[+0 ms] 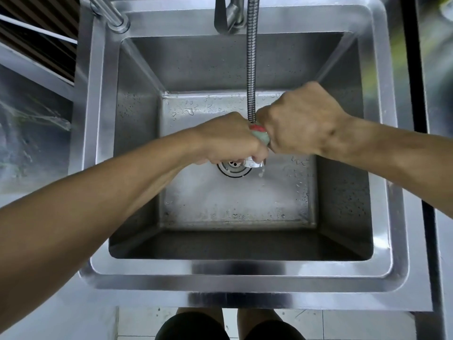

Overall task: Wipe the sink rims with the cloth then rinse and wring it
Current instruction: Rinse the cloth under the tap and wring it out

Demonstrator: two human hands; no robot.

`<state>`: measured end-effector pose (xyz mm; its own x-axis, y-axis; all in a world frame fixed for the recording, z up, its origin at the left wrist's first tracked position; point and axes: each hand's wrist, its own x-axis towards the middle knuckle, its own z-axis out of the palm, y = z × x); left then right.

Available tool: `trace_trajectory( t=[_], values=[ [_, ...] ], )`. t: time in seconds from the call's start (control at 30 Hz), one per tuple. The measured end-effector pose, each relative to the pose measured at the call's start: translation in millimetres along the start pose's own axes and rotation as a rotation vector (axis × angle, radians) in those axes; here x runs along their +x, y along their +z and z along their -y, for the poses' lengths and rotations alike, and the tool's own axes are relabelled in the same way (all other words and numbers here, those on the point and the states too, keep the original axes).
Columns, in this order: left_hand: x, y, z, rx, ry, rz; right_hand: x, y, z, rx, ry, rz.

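A small bunched cloth, red and pale green, shows between my two fists over the middle of the steel sink. My left hand grips its left end with curled fingers. My right hand grips the right end, knuckles up. Most of the cloth is hidden inside the hands. A few drops of water fall from below the hands toward the wet basin floor. The flexible metal tap hose hangs down from the back rim to just behind the cloth.
The drain lies right under my hands, partly covered by a shiny metal piece. A tap base and a second fitting stand on the back rim. A counter flanks both sides; my legs show below the front edge.
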<state>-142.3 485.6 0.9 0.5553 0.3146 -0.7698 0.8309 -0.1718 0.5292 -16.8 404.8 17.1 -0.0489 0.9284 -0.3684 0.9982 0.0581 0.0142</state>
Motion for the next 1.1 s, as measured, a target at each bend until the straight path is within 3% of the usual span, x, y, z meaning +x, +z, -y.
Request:
trace_trajectory(
  t=[0.2, 0.33, 0.43, 0.57, 0.67, 0.77, 0.87, 0.97, 1.03, 1.1],
  values=[
    [3, -5, 3, -0.135, -0.035, 0.232, 0, 2, -7, -0.033, -0.084, -0.061],
    [5, -2, 8, -0.130, 0.026, 0.218, 1, 12, -10, -0.050, -0.049, -0.092],
    [2, -9, 10, -0.129, 0.050, 0.326, -7, 16, -8, -0.049, -0.022, -0.136],
    [-1, -35, 1, -0.017, 0.013, 0.482, -23, 15, -3, -0.018, -0.042, -0.191],
    [1, -51, -14, 0.193, -0.004, 0.555, -30, 11, -6, 0.064, -0.084, -0.180],
    [6, -57, -21, 0.408, 0.053, 0.398, -30, -7, -14, 0.452, 0.043, 0.015],
    [6, -50, -16, 0.773, 0.330, 0.014, -20, -11, -36, 0.994, 0.153, 0.269],
    [3, -36, -2, 0.881, 0.613, -0.331, -7, -3, -47, 1.430, 0.108, 0.644],
    [5, -29, 9, 0.958, 0.757, -0.487, 1, 6, -42, 1.554, 0.078, 0.840],
    [5, -25, 18, 1.018, 0.804, -0.545, 4, 12, -34, 1.484, 0.074, 0.877]
  ],
)
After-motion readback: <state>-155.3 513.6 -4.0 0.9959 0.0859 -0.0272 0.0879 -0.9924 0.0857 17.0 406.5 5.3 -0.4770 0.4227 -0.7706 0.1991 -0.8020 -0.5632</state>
